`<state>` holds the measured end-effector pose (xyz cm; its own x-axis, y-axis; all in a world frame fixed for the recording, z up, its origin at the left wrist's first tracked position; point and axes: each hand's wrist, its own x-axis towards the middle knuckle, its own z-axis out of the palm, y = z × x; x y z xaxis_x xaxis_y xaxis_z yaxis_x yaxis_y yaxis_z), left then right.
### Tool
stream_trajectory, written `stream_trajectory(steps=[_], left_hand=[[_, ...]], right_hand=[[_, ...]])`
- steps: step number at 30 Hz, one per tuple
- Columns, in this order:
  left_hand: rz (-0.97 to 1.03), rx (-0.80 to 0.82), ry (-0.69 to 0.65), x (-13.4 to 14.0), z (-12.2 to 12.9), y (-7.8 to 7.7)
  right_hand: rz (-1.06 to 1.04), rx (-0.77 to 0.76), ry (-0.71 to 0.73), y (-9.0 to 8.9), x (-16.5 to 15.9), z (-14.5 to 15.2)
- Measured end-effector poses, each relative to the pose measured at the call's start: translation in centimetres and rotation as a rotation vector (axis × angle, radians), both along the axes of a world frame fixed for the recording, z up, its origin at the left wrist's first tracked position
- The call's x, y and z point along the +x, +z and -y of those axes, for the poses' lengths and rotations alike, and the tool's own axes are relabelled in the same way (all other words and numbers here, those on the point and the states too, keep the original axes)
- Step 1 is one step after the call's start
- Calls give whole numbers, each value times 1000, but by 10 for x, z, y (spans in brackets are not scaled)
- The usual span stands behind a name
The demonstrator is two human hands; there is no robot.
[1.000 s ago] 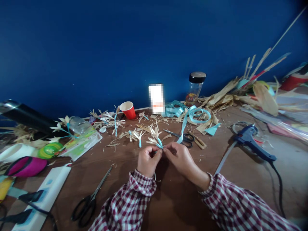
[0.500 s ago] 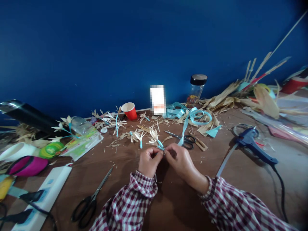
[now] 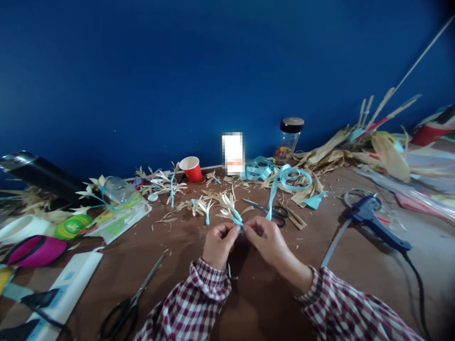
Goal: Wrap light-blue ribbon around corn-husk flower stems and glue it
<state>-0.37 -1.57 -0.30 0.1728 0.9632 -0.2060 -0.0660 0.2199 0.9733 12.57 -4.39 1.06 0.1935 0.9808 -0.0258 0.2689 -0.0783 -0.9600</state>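
A corn-husk flower (image 3: 228, 202) with pale pointed petals and a light-blue wrapped stem stands tilted between my fingertips. My left hand (image 3: 218, 245) is closed on the lower stem in a pinch of thumb and forefinger. Thumb and finger of my right hand (image 3: 269, 242) are pinched together at the stem's lower end, touching it; the exact spot of the grip is hidden by the fingers. Just left of it lies a smaller husk flower (image 3: 206, 208) with a blue stem. Scissors (image 3: 272, 213) lie partly under a strand of light-blue ribbon (image 3: 293, 177) behind my right hand.
A blue glue gun (image 3: 377, 220) with a cord lies at the right, black-handled scissors (image 3: 132, 298) at the front left. A power strip (image 3: 76, 272) is further left. Behind stand a red paper cup (image 3: 194, 173) and a lidded glass jar (image 3: 289, 139). Husks (image 3: 330, 144) pile up right.
The blue-wrapped stem is more upright, and more of it shows above my fingers. Both hands stay pinched together at its base. The whole view has shifted slightly.
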Motion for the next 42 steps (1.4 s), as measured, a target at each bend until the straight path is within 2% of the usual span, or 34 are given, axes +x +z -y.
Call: stream_trajectory(steps=[4,7,13,21,24,32,37,39,42], left_hand=[[27,-128,7,1,1,10],[-22,-139,15,-1,0,14],[-104,-42,73,-4,-2,9],[-42,-124,90,-3,-1,8],[32,-156,96,-4,-2,8],[90,-169,142,-3,-3,7],[129,-208,153,-2,-4,6],[130,-207,151,-2,-5,5],[146,-189,140,-2,-5,5]], right_hand=[[-15,20,31,-2,-1,2],[0,21,29,-1,-4,4],[-66,-16,35,-2,-10,5],[-275,-73,191,-8,-5,0],[-321,-125,176,-7,-4,-1],[-23,81,134,2,1,1],[59,141,80,7,11,-2],[56,146,120,8,11,-1],[-3,128,279,9,5,4]])
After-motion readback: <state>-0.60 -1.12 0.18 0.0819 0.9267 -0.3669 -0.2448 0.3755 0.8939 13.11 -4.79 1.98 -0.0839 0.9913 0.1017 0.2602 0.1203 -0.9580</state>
